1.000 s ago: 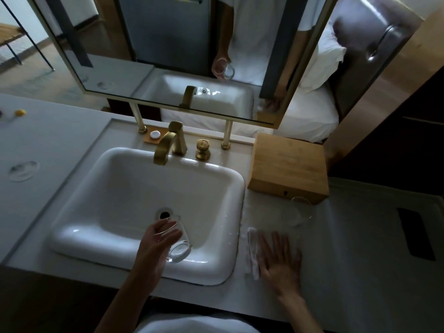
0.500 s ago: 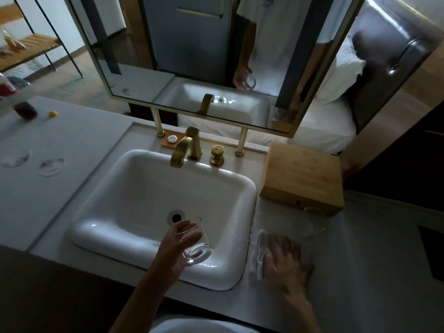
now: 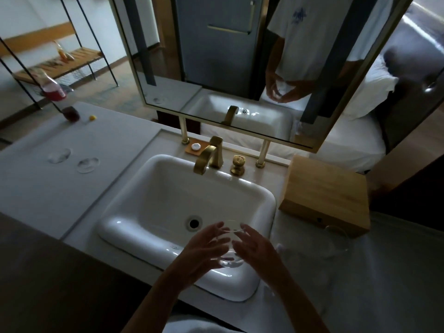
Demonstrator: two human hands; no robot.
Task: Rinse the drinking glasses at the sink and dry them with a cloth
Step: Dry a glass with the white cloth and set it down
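A clear drinking glass [image 3: 230, 259] is held over the front rim of the white sink [image 3: 149, 241]. My left hand [image 3: 205, 248] grips it from the left with fingers curled round its side. My right hand [image 3: 255, 252] lies against its right side with fingers spread and fairly straight. A pale bit of the cloth [image 3: 279, 247] shows at that hand's outer edge; whether the hand carries it is unclear. Two more clear glasses [image 3: 58, 155] [image 3: 87, 164] stand on the left counter, and a third glass [image 3: 336, 241] stands on the right counter.
The brass faucet [image 3: 208, 155] and its knob [image 3: 237, 164] are at the sink's back; no water is running. A wooden box [image 3: 324, 195] sits right of the sink. A dark drink [image 3: 70, 114] and a bottle [image 3: 52, 90] are far left. A mirror [image 3: 240, 68] hangs behind.
My right hand left the cloth's spot on the right counter and came left to the glass. My left hand kept hold of the glass, now nearer the sink's front rim. The view tilted up.
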